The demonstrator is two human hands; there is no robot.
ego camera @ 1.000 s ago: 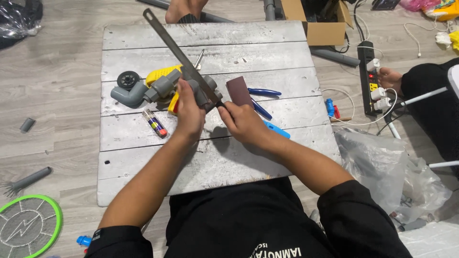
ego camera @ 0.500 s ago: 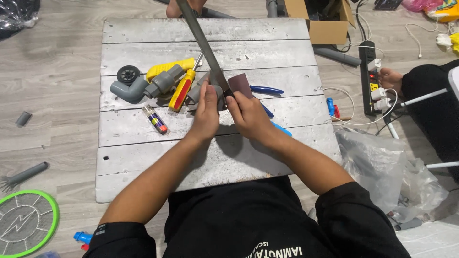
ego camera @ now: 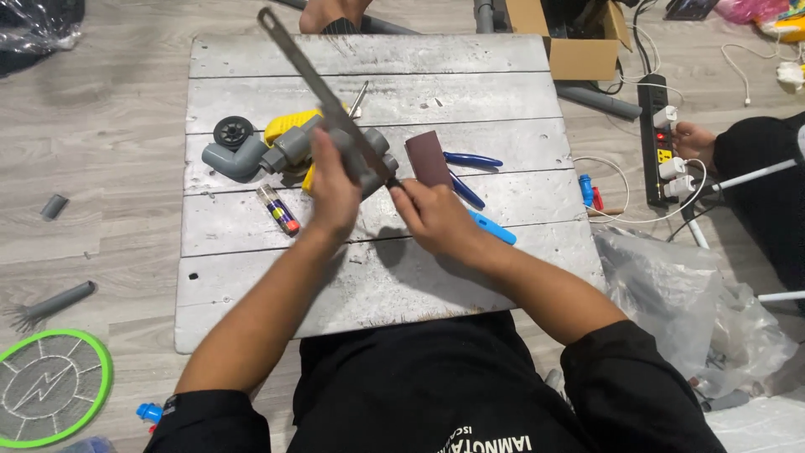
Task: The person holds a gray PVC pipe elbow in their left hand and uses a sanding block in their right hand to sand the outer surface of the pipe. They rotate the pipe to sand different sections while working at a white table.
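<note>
Gripping the long metal blade [ego camera: 323, 88] with left hand [ego camera: 334, 189] and right hand [ego camera: 432, 218] clenched around it, probably risking slipping and nicking fingers against the grey pipe fitting [ego camera: 289, 149] right underneath.

Saw blade [ego camera: 323, 88] now swung left, left hand [ego camera: 332, 195] shifted left.

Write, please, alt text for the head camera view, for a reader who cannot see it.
Seen from above, a person's left hand and right hand hold a long thin metal blade against grey pipe fittings on a silver board. A brown pad, blue pliers and a marker lie nearby.
</note>
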